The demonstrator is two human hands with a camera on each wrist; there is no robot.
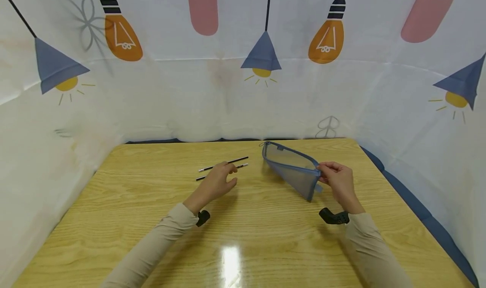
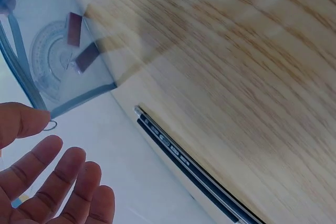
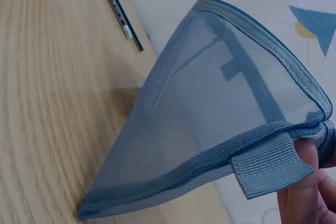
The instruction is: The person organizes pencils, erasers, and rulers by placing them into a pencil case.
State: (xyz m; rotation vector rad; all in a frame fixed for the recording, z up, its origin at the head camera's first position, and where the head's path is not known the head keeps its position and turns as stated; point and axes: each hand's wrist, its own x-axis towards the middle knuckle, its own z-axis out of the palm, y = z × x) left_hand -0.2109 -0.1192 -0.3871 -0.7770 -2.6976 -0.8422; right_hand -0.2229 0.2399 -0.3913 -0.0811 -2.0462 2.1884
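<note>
My right hand (image 1: 339, 182) pinches one end of a blue-edged mesh zip pouch (image 1: 294, 180) between thumb and fingers. The pouch stands tilted over the table with its top gaping. Through its mesh in the left wrist view show a clear protractor (image 2: 48, 59) and two small brownish-red blocks (image 2: 74, 30). A fabric tab (image 3: 270, 165) sticks out at the gripped end. Two black pencils (image 1: 241, 158) with pale ends lie side by side on the table. My left hand (image 1: 214, 184) hovers close to them, fingers spread loosely, holding nothing.
The wood-grain table (image 1: 265, 237) reaches back to a white curtain (image 1: 171, 98) printed with lamps and bulbs. Dark blue fabric (image 1: 417, 207) runs along the table's right edge. Each wrist bears a black camera mount (image 1: 334, 216).
</note>
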